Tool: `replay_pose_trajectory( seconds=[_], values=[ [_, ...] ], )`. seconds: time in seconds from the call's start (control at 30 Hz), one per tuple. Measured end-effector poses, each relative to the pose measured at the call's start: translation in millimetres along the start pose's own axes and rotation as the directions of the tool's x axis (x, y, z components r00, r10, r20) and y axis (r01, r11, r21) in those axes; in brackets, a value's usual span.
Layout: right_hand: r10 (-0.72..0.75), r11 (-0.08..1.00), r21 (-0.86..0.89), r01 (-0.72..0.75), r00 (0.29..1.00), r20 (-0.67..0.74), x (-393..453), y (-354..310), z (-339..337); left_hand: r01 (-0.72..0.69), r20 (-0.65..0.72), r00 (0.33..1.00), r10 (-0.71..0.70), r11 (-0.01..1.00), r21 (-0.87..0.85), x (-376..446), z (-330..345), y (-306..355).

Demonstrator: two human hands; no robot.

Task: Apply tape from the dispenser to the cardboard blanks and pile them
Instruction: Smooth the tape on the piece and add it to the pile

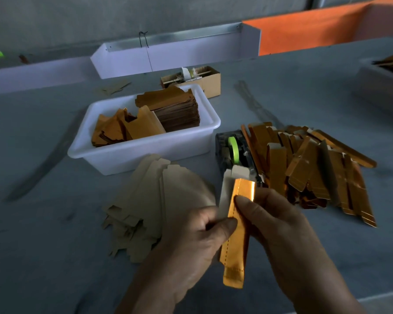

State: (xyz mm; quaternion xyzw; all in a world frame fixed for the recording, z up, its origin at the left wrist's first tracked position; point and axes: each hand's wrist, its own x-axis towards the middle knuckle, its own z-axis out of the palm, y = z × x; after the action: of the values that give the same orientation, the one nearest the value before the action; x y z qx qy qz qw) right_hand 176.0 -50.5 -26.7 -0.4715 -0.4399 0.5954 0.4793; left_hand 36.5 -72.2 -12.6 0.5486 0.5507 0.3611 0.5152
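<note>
While the left hand (197, 232) and right hand (272, 225) both pinched one folded gold blank (235, 236), its top end met the tape dispenser (234, 150). Right of the dispenser: a loose pile of gold blanks (309, 168), apparently taped. Left, on the tabletop (43, 257): a fan of plain flat blanks (150, 207). Behind: a white tub (145, 152) with further stock. Judged partway; much remained.

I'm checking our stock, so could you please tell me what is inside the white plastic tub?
The white plastic tub holds a tall stack of brown cardboard blanks at its right end and loose gold-faced blanks leaning at the left. Its floor beneath them is covered.
</note>
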Motion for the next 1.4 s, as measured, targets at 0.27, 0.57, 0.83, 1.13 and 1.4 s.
replay_pose_trajectory(
  seconds=[0.27, 0.57, 0.83, 1.13, 1.4],
  values=[
    [0.033, 0.995, 0.097, -0.031, 0.999, -0.024, -0.4, 0.3, 0.0, 0.010, -0.270, 0.962, -0.034, 0.996, -0.089, 1.3, 11.4, -7.8],
    [0.051, 0.993, 0.111, -0.040, 0.995, -0.090, 0.0, 2.9, 3.8, -0.031, -0.398, 0.816, 0.419, 0.720, 0.694, 1.5, 36.5, -9.5],
    [0.057, 0.998, 0.047, -0.051, 0.989, -0.137, -5.9, 5.9, 3.1, 0.090, -0.216, 0.924, 0.315, 0.369, 0.925, -4.0, 66.4, -3.6],
    [0.058, 0.997, 0.054, -0.053, 0.993, -0.107, -1.6, 2.4, -3.4, 0.128, -0.376, 0.924, -0.065, 0.981, 0.145, -3.5, 39.1, -3.6],
    [-0.217, 0.940, -0.308, 0.148, 0.955, -0.204, 13.8, -13.4, -17.0, 0.067, -0.378, 0.896, -0.231, 0.914, -0.401, 12.4, 6.6, 6.0]
  ],
)
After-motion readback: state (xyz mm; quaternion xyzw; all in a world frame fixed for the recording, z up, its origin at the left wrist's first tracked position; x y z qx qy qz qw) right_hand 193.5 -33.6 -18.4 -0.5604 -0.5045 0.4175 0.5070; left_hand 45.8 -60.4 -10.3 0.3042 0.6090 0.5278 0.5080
